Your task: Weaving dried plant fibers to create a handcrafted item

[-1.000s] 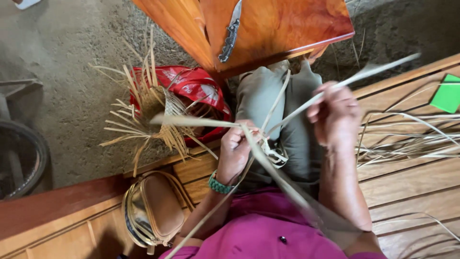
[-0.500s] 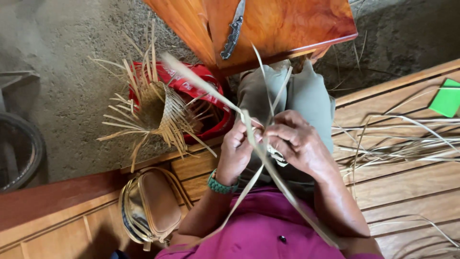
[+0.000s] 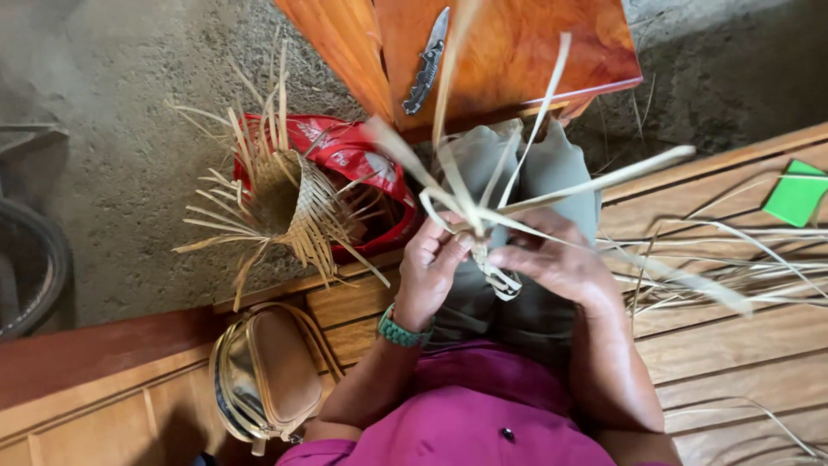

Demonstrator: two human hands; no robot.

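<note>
Seen from above, a seated person in a magenta top works pale strips [image 3: 517, 203] over their lap. The left hand [image 3: 429, 263], with a green bracelet [image 3: 398, 330] at the wrist, pinches the spot where the strips cross; its fingers are pressed together around a small woven knot [image 3: 496, 278]. The right hand [image 3: 561, 259] closes on the same knot from the other side, its fingers curled over a strip, and the two hands almost touch. Loose strip ends fan up and outward toward a reddish wooden stool [image 3: 517, 52], where a folding knife [image 3: 427, 62] lies near the edge.

The strips look thin and springy, so if either pinch loosens, the crossing could slip open and the knot come undone. A hard pull might split or crease a strip. The long ends wave close to the knife and could catch on it.

On the floor to the left sits a half-woven basket [image 3: 289, 207] against a red bag [image 3: 362, 160]. More strips lie on the wooden desk [image 3: 733, 336] at the right, beside a green card [image 3: 798, 194]
</note>
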